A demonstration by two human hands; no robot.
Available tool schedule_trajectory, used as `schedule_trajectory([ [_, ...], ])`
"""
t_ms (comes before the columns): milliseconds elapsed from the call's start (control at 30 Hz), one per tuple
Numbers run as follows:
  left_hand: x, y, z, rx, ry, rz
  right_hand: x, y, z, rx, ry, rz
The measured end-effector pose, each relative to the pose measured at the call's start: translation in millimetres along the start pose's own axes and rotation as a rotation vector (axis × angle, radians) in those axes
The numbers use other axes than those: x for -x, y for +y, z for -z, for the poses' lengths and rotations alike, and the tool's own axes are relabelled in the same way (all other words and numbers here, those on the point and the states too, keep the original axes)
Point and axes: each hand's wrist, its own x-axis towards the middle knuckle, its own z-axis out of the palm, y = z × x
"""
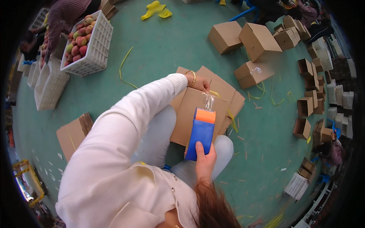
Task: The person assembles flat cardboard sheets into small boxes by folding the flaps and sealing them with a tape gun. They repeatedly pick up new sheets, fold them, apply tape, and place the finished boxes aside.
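Observation:
My right hand (204, 161) grips a blue and orange tape dispenser (202, 133), thumb along its blue body. Shiny clear tape (209, 102) stretches from the orange end over a brown cardboard box (192, 110) between my knees. My left hand (198, 83), with a gold bracelet at the wrist, is at the far side of the cardboard. Its fingers are pressed together just beyond the tape; what they pinch is too small to make out. More flat cardboard (220, 84) lies under and beyond the box.
A white crate of apples (90, 62) stands far left beside a bent-over person (70, 17). Closed cardboard boxes (254, 73) sit at the far right, and open ones (302, 128) line the right side. Flattened cardboard (74, 135) lies left. Yellow straps (122, 66) litter the green floor.

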Motion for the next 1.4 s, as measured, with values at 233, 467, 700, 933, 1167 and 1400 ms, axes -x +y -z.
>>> schedule_trajectory([
  [233, -15.1, 6.3, 5.0, -0.404, 0.196, 0.002, -1.6, -22.6, -4.4, 0.456, 0.032, 0.292],
  [467, 25.0, 79.5, -5.3, -0.465, 0.160, -0.244, -15.0, -34.4, -13.4, 0.784, -0.047, 0.526],
  [700, 75.7, 100.3, -33.6, -0.467, 0.180, 0.069, -17.5, -56.3, -22.1, 0.889, -0.083, 1.112],
  [933, 71.9, 109.3, -35.0, -0.414, 0.110, 0.148, -19.0, -42.6, -8.6, 1.045, -0.027, 0.408],
  [1167, 79.5, 100.0, -42.2, -0.494, 0.289, 0.101, 3.1, -40.6, -17.7, 1.069, -0.082, 0.463],
  [1400, 93.6, 87.1, -34.8, -0.229, 0.408, 0.122, 32.8, -5.2, -30.3, 0.796, 0.068, 0.436],
])
